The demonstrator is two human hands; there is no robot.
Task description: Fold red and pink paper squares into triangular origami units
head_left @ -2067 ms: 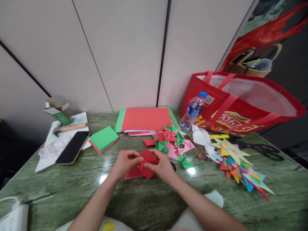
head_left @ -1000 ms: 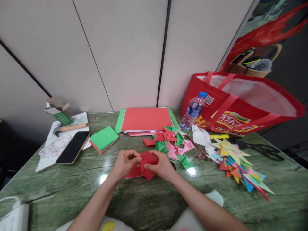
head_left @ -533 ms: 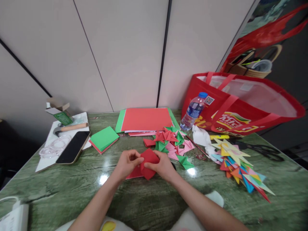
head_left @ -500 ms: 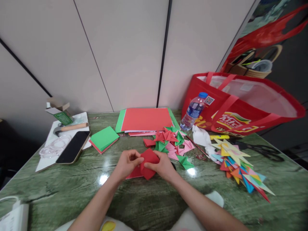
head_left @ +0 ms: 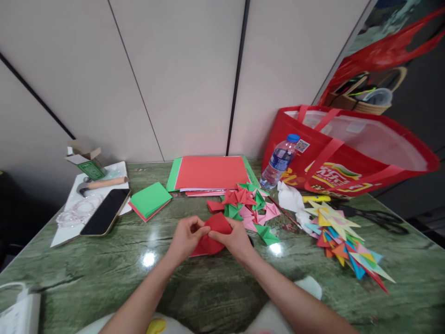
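Both hands meet at the middle of the green marble table [head_left: 104,273], pinching one folded sheet of red paper [head_left: 212,236]. My left hand [head_left: 187,235] grips its left part with curled fingers. My right hand [head_left: 235,238] holds its right part, thumb on top. The paper bends upward between them and partly rests on the table. Just behind the hands lies a heap of folded red, green and pink paper pieces [head_left: 249,206].
Red and green sheets [head_left: 211,172], a green square pad [head_left: 150,199], a phone [head_left: 105,212] and hammer [head_left: 100,184] on a white tray at left. A water bottle [head_left: 280,160], red bag [head_left: 347,153], scissors [head_left: 378,217] and multicoloured folded pieces [head_left: 344,239] are at right.
The red paper has been bent and curled between my fingers, so its lower corner now looks rounded. Both hands stay in nearly the same place.
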